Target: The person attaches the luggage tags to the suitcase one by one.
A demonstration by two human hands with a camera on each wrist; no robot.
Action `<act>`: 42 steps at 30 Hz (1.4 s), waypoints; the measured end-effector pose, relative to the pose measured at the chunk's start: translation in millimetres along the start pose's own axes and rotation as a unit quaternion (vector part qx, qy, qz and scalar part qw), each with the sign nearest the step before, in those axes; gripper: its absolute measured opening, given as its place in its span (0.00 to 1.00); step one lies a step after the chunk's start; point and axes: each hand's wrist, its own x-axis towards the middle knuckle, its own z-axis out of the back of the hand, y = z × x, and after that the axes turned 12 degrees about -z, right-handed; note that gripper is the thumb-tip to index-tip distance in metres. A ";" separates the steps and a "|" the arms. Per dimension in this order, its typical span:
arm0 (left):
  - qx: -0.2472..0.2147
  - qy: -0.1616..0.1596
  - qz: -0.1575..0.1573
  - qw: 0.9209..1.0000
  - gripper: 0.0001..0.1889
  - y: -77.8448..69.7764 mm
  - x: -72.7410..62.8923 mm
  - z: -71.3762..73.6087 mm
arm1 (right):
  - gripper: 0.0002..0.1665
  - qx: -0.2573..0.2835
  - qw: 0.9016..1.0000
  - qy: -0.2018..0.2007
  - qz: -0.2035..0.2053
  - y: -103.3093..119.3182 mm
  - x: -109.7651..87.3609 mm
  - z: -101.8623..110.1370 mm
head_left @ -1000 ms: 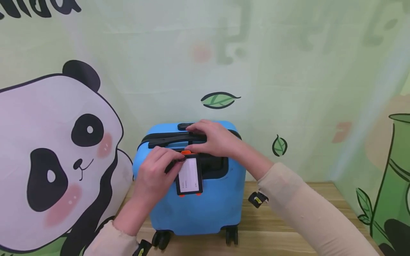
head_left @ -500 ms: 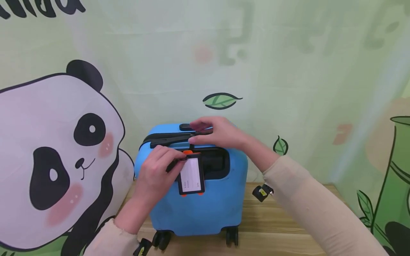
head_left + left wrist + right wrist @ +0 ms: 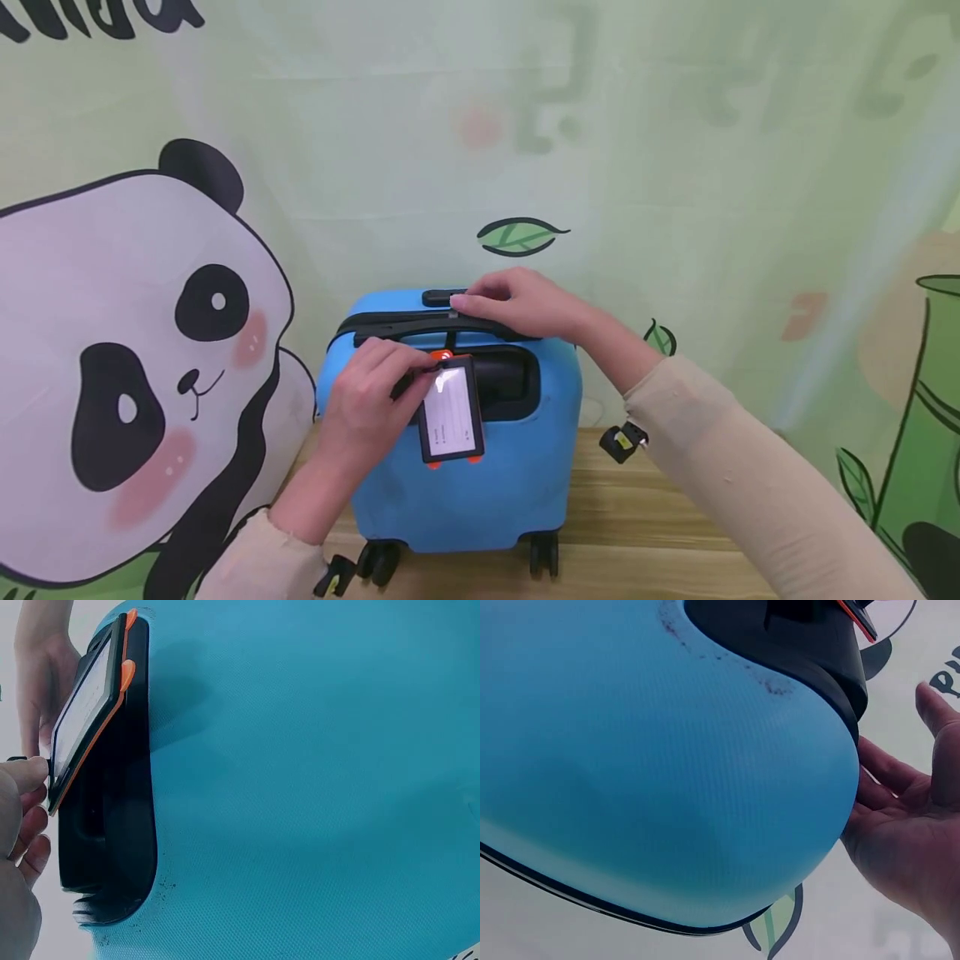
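Lifted toward 1 o'clock since a second ago, the right hand [image 3: 525, 300] now has its thumb at the top edge of the black handle [image 3: 408, 329]; earlier that thumb sat lower, just above the luggage tag [image 3: 452, 417], and more of the handle's right half is bared now; its other fingers reach past the far edge of the suitcase [image 3: 461, 504], tips hidden, so I cannot tell whether they hold anything. Left hand [image 3: 367, 400], much where it was, pinches a small black piece [image 3: 431, 367] at the tag's 11 o'clock corner between thumb and finger; whether that piece belongs to strap or frame is hard to make out. White-faced in its black frame, the tag lies over the upper front of the suitcase; a narrow black strap [image 3: 450, 340] runs from it toward 12 o'clock to the handle; a glare has appeared on its upper part, and its print is too small to read. Behind it, toward 2 o'clock, is a black recess [image 3: 513, 383]; the suitcase stands on wheels [image 3: 543, 554] on the wooden desk [image 3: 652, 533]; at 9 o'clock is a printed panda [image 3: 52, 283], cut off by the head view's left edge.
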 end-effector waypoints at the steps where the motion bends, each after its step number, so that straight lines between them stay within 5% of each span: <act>1: 0.001 -0.001 -0.001 1.000 0.14 0.0 0.1 0.0 | 0.26 -0.004 1.000 -0.002 -0.001 0.6 -0.3 0.4; 27: -0.003 -0.007 0.001 1.000 0.14 -1.4 0.4 0.7 | 0.44 -0.020 0.996 0.054 -0.070 10.3 2.7 8.9; 42: -0.007 -0.005 0.006 1.000 0.14 2.5 -1.7 2.1 | 0.42 -0.007 0.995 0.076 -0.069 16.1 11.4 1.2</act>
